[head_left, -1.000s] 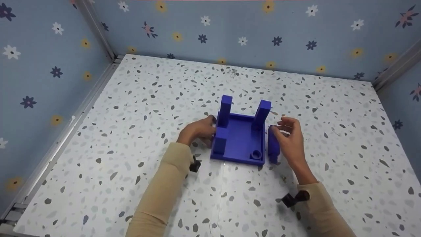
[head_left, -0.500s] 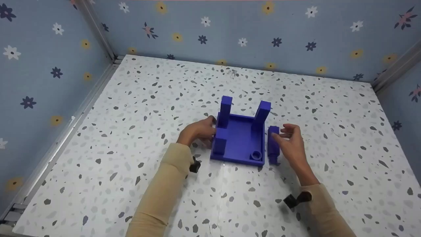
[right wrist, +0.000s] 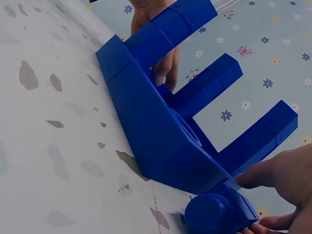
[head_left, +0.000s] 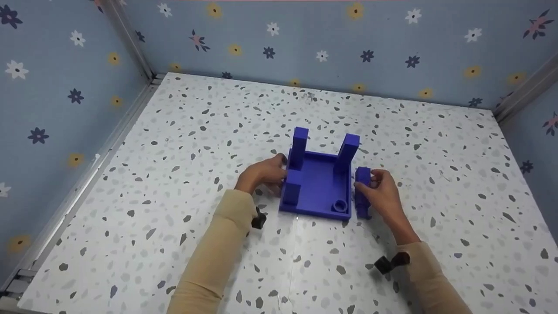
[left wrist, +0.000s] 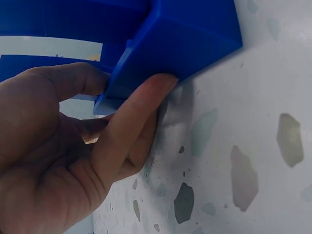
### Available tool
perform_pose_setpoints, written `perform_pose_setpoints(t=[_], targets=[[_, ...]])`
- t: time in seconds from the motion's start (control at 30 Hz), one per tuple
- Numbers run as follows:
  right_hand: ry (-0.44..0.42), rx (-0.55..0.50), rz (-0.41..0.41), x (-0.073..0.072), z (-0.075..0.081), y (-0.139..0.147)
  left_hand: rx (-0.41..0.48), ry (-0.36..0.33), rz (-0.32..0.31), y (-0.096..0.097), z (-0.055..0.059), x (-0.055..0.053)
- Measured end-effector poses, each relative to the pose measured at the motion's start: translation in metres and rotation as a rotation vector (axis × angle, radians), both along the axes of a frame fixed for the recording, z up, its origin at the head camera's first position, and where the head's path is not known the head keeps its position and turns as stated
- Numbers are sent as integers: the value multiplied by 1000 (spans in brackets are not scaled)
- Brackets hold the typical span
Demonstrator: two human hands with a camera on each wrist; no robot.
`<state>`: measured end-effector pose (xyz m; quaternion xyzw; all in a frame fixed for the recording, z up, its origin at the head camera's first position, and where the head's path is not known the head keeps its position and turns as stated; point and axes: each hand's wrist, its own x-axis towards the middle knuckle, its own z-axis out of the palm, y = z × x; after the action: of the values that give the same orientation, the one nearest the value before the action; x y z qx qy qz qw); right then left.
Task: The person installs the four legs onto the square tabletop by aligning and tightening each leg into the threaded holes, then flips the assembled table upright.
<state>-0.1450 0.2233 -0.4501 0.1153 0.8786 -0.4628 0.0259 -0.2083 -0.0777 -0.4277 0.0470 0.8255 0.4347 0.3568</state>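
The right hand [head_left: 383, 194] has clamped its fingers on the loose post [head_left: 362, 204] just right of the base [head_left: 320, 183], whose left wall the left hand [head_left: 263, 171] pinches, so both are now held.

Well in from the bench's [head_left: 130, 244] far edge, a blue base [head_left: 320, 183] bears three upright posts [head_left: 299, 146] and a near-right socket [head_left: 339, 205]; a blue leg [head_left: 361, 201] lies just right.

"Any lettering to read?"

"Nothing legible. Small marks [right wrist: 191, 19] sit on one blue leg [right wrist: 165, 35] beside the left hand [head_left: 266, 171], and more on the second leg [right wrist: 261, 136] near the right hand [head_left: 383, 194]."

"What do they say?"

"Too small to tell."
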Motion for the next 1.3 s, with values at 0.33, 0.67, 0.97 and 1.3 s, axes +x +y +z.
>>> perform_pose_setpoints(t=[0.33, 0.67, 0.97, 1.3], targets=[[-70, 14, 13, -3, 4, 4, -50, -6, -4, 1, 4, -1], [-103, -30, 18, -2, 11, 15, -130, 10, -9, 1, 5, -3], [-65, -124, -25, -1, 8, 18, -134, 11, -4, 1, 5, -2], [7, -230, -75, 2, 8, 15, -51, 4, 1, 2, 1, 0]])
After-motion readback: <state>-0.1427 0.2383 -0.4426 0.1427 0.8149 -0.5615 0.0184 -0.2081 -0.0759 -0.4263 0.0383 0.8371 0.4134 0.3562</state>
